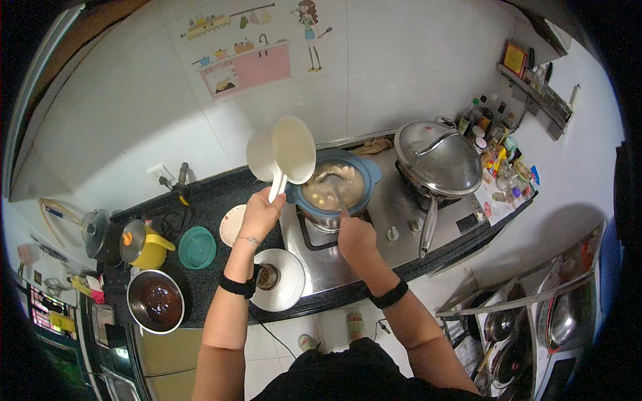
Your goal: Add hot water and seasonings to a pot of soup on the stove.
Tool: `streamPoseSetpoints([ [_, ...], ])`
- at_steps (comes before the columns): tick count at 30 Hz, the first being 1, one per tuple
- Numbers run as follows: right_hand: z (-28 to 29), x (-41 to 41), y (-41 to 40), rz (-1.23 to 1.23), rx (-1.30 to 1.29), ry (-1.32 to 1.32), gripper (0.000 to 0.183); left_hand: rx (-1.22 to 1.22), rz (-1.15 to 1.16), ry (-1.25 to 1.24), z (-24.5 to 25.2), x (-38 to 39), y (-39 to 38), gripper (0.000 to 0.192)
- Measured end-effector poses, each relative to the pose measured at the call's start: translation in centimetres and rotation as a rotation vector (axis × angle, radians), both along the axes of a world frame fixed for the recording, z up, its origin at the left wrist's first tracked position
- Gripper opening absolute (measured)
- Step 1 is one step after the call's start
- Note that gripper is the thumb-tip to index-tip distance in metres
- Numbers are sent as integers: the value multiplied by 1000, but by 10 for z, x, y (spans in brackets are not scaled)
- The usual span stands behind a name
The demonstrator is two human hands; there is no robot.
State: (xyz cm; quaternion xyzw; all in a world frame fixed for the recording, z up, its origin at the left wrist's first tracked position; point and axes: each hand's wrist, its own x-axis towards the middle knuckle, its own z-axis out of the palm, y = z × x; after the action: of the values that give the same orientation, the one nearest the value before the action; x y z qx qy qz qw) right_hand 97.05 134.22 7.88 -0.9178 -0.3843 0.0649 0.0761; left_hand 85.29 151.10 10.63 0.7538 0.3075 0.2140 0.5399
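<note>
My left hand [263,210] grips the handle of a white plastic dipper [295,150], which is tilted with its mouth towards the pot. The dipper overlaps the left rim of a steel pot with a blue rim and side grips [368,173]. Pale, cloudy soup [321,193] with light chunks fills much of the pot, which stands on the left burner of the gas hob. My right hand [357,239] holds the handle of a metal ladle [338,189]; its bowl end is partly in the soup.
A lidded wok [436,160] occupies the right burner, its handle [429,228] reaching forward. Bottles and jars [496,130] crowd the right corner. Left stand a teal bowl [197,247], yellow pot [143,245], and steel basin [155,301] of dark liquid. A white plate [291,280] lies near the front edge.
</note>
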Motion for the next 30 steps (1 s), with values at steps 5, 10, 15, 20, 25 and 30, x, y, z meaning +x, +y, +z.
streamPoseSetpoints([
  [5, 9, -1, -9, 62, -70, 16, 28, -46, -3, -5, -3, -2, 4, 19],
  [10, 17, -1, -23, 78, -32, -5, 22, 21, 19, 14, 2, 1, 1, 21],
  [15, 27, -11, -26, 22, -54, 19, 21, 27, 2, -4, -6, -1, 7, 22],
  [20, 22, -13, -34, 59, -11, -104, 23, 43, 13, 14, -4, 2, 7, 21],
  [25, 45, -12, -36, 153, -51, -21, 17, -17, 1, -17, -4, -1, 7, 21],
  [30, 52, -15, -25, 123, -95, -18, 16, 0, -12, -26, -7, -2, 10, 21],
])
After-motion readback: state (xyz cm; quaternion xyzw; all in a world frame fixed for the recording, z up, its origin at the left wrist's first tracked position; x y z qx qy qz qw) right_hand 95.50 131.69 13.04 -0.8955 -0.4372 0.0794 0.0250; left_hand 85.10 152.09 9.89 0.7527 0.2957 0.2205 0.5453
